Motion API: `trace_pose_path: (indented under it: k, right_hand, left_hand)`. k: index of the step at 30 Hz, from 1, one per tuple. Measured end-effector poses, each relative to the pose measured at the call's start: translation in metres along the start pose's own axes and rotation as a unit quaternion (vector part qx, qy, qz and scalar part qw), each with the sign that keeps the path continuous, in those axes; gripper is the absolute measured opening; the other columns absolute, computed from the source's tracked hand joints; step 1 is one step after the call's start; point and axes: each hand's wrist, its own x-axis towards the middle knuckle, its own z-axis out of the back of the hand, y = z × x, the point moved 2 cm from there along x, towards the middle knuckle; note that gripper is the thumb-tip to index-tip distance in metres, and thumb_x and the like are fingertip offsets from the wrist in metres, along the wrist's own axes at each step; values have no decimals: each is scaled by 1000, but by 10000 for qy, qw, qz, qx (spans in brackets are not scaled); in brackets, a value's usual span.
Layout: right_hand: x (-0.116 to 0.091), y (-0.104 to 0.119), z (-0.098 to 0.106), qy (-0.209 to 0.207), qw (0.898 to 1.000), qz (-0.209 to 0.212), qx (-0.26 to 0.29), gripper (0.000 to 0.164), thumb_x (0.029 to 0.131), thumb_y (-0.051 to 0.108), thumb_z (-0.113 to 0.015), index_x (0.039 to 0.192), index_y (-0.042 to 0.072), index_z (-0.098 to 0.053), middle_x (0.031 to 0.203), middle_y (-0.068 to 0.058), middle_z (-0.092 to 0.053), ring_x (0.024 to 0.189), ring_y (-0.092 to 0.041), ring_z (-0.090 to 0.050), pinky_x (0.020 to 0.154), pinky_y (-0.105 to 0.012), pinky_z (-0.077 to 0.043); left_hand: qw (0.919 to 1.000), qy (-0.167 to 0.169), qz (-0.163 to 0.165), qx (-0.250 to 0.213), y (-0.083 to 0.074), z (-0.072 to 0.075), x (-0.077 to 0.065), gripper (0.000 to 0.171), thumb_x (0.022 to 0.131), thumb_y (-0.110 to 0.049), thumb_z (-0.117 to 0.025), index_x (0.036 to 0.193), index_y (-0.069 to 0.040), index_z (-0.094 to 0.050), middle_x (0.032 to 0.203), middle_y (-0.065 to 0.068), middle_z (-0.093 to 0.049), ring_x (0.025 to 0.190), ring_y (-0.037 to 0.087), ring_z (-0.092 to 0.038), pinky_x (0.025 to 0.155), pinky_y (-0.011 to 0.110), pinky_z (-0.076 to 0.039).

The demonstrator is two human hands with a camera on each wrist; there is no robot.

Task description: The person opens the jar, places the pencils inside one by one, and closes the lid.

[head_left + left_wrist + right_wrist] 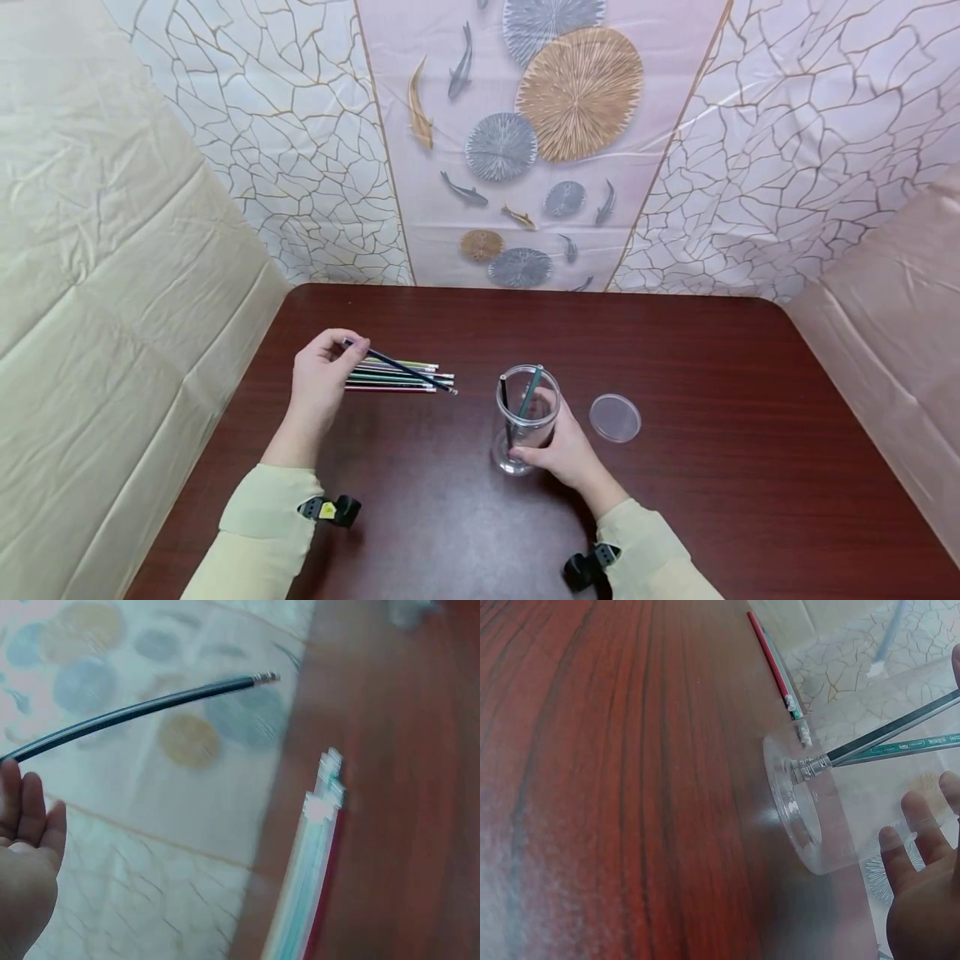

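My left hand [318,379] pinches a dark pencil [401,367] near one end, its metal-capped eraser end [262,678] pointing away from the fingers. Beneath that pencil a row of pencils [390,386] lies side by side on the table. With fingers and thumb around its side, my right hand [566,454] holds a clear jar [528,422] upright. Two pencils lean inside it: a black one [506,400] and a green one [530,390]. In the right wrist view the black pencil's eraser end [810,766] is down by the jar's base [802,840].
A clear round lid [615,418] lies flat on the dark red-brown table [720,500], right of the jar. Patterned cloth [322,150] hangs behind the table's far edge, with plain cream cloth [112,275] along the left side.
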Motion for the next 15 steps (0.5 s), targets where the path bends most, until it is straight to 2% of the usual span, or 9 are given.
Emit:
trace_pose_path:
  k: [4, 7, 12, 15]
  right_hand:
    - [0, -1, 0, 3, 10000, 42, -28, 83, 57, 18, -87, 126, 8, -43, 116, -11, -53, 105, -25, -53, 92, -47, -40]
    - [0, -1, -1, 5, 10000, 87, -14, 83, 57, 18, -88, 126, 8, -43, 116, -12, -53, 104, -25, -53, 91, -47, -40]
    - [0, -1, -1, -10, 9999, 105, 34, 81, 57, 18, -88, 125, 8, -44, 115, -13, -52, 104, -26, -52, 92, -48, -39]
    - [-1, -1, 0, -4, 10000, 74, 62, 81, 57, 19, -88, 125, 8, -45, 115, -12, -52, 105, -26, -52, 92, -48, -39]
  left_hand:
    - [9967, -213, -268, -740, -24, -7, 0, 14, 86, -12, -69, 87, 0, -63, 82, -1, -66, 84, 13, -65, 73, 22, -46]
    - [9899, -283, -479, -1303, -38, -13, -1, 21, 84, -13, -70, 88, 6, -62, 81, 1, -64, 86, 16, -67, 80, 23, -48]
    - [9710, -27, -841, -2236, -54, -25, -3, 13, 82, -14, -71, 83, -3, -65, 81, 3, -62, 84, 18, -66, 87, 29, -48]
    - [9631, 159, -983, -2499, -60, -32, -4, 8, 81, -14, -71, 83, -8, -66, 81, 4, -62, 83, 18, -65, 88, 31, -48]
